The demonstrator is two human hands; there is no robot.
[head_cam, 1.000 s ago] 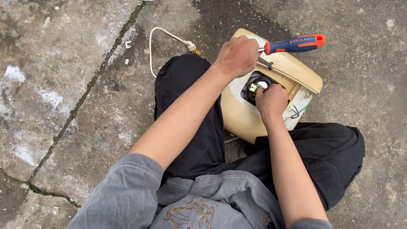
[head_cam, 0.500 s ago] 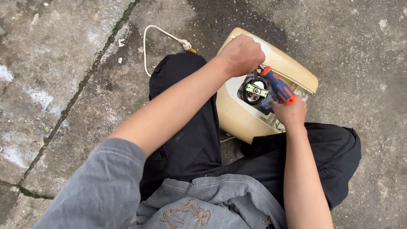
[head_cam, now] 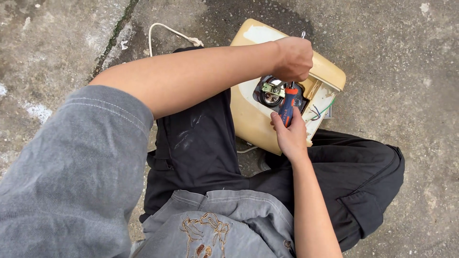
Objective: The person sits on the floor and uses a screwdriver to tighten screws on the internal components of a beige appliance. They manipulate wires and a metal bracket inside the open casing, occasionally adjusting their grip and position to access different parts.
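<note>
Cream-yellow plastic appliance housing (head_cam: pixel 248 119), opened, lies on cracked concrete ground (head_cam: pixel 57 43) against the person's knees. Right hand (head_cam: pixel 289 136) is closed around a red-and-blue screwdriver (head_cam: pixel 288 106), its tip down at the round metal motor part (head_cam: pixel 271 93); left hand (head_cam: pixel 295 58) is clenched just above, contents hidden. Step judged: working a fastener; next calls for steady, square pressure.

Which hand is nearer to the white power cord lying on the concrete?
Left. The left hand rests on top of the cream appliance housing, on the side toward the white cord. The right hand grips the screwdriver lower down, farther from the cord.
</note>
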